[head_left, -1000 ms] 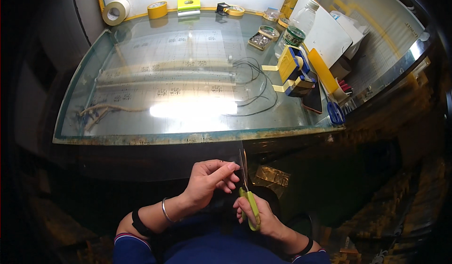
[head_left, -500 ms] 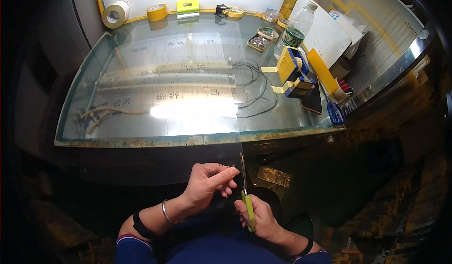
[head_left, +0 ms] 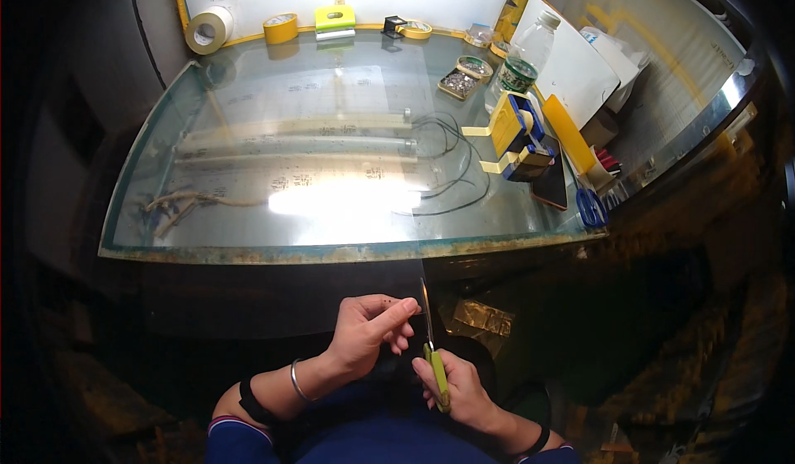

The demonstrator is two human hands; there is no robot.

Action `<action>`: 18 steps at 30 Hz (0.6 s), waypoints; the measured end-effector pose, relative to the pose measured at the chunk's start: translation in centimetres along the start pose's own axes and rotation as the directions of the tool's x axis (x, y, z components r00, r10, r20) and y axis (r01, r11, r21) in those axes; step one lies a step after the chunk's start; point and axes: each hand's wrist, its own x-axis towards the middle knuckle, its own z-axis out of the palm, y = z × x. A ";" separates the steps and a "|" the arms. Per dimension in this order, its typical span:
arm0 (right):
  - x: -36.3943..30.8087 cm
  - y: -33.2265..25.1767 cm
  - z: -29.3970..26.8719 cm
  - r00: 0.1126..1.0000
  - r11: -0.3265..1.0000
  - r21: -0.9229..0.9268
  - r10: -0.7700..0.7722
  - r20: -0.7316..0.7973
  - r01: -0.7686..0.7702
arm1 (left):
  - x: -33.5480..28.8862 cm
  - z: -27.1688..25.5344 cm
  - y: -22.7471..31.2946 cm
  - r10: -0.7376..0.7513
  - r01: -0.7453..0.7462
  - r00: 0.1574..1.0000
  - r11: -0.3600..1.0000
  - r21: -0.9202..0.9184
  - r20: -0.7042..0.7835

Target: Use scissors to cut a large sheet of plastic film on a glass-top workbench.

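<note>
My left hand [head_left: 373, 327] pinches the near edge of a clear film sheet [head_left: 248, 294] between thumb and bent fingers. The sheet hangs off the front of the glass-topped table [head_left: 489, 230], and small dark printed marks show on the part that lies on the glass. Green-handled scissors [head_left: 437, 366] are gripped in my right hand [head_left: 465, 388], blades pointing up and away, close beside my left fingertips and along the film's right edge. Whether the blades are parted or touch the film, I cannot tell.
At the right stand a tape dispenser [head_left: 515, 139], a clear bottle [head_left: 534, 46], a tin of small metal bits [head_left: 460, 81] and blue-handled scissors [head_left: 591, 207]. Along the back are tape rolls [head_left: 281, 28] and a green hole punch [head_left: 334, 19]. Lit tubes and cables lie under the glass.
The scene has shifted slightly down in view. The scissors sit a little lower against my left fingertips, and the printed film marks have moved or faded in the glare. Both grips stay the same.
</note>
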 end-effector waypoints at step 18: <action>0.1 -0.3 -0.1 0.992 0.988 -0.125 -0.104 -0.066 0.095 | -1.4 0.2 -0.4 -0.068 0.063 0.994 0.996 0.057 0.083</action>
